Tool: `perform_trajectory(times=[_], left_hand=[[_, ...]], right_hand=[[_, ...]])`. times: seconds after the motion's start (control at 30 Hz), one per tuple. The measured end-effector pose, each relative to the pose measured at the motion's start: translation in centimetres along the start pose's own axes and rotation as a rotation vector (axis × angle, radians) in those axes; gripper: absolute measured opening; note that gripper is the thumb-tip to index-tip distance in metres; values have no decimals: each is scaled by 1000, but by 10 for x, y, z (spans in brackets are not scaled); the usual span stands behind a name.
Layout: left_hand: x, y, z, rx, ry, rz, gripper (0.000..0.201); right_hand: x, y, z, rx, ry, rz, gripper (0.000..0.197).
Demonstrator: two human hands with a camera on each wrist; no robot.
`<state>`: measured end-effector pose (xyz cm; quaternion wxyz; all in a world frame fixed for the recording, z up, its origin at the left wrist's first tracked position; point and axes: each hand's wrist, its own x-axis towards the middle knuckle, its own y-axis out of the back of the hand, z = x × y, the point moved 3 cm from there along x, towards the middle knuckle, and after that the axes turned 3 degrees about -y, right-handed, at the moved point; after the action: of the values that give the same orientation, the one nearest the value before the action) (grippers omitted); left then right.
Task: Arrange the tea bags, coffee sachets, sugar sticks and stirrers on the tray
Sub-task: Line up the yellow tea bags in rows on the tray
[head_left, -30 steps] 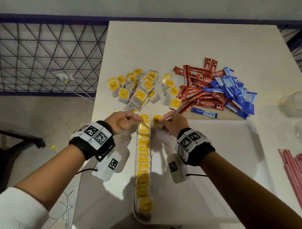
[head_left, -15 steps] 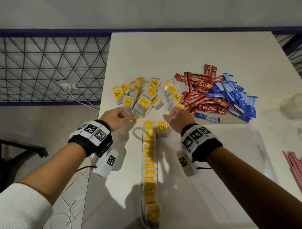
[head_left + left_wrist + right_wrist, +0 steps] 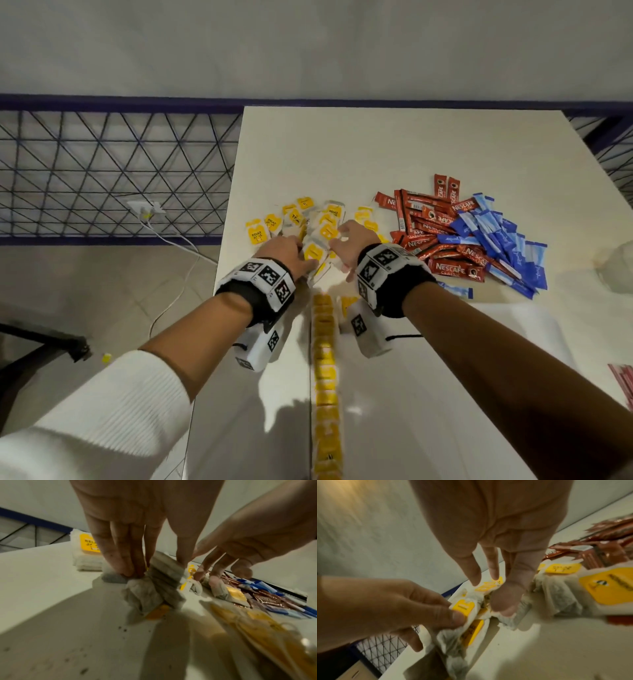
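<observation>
Head view: both hands work at the near edge of the loose heap of white paper tea bags with yellow tags (image 3: 318,226), which lies on the white table (image 3: 394,147) toward its left edge. The left hand (image 3: 286,251) enters the heap from the left, the right hand (image 3: 352,245) from the right; they are close together, with a few bags between them. Nearer the person, a straight row of yellow-tagged tea bags (image 3: 325,370) runs away from the heap toward the table's near edge, its long axis pointing at the gap between the hands. Red coffee sachets (image 3: 442,236) and blue sugar sticks (image 3: 503,240) lie in a pile right of the heap, nearer the right hand.

Left wrist view: the left hand's fingers (image 3: 125,555) point down, thumb opposed, pinching a small stack of tea bags (image 3: 161,582) off the table surface.

Right wrist view: the right hand's fingers (image 3: 493,566) are spread and lightly bent, thumb against a crumpled bag (image 3: 488,588); whether it grips is not clear. The left hand (image 3: 402,604) pinches a bag at its yellow tag.

Judgement: the held bags must travel back toward the person to the row's far end; the left hand is better placed
</observation>
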<state>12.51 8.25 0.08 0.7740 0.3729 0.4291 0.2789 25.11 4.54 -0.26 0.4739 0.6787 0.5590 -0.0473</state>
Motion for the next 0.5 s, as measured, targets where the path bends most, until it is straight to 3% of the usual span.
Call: perform_trajectory(times=[0.3,0.4,0.47,0.5], left_hand=[[7,-12,3,-91,33,-75,60],[6,-15,1,-137,29,-74,60],[5,-16,-2,-140,25,-64,60],[4,-15,-4,-135,25,-60,59]], right_hand=[[20,0,1,54,-58,-49,61],[24,-1,3,59,-79,-94,74],[23,0,4,146,-85,-103,63],[22,2,5,205,-85,-101,46]])
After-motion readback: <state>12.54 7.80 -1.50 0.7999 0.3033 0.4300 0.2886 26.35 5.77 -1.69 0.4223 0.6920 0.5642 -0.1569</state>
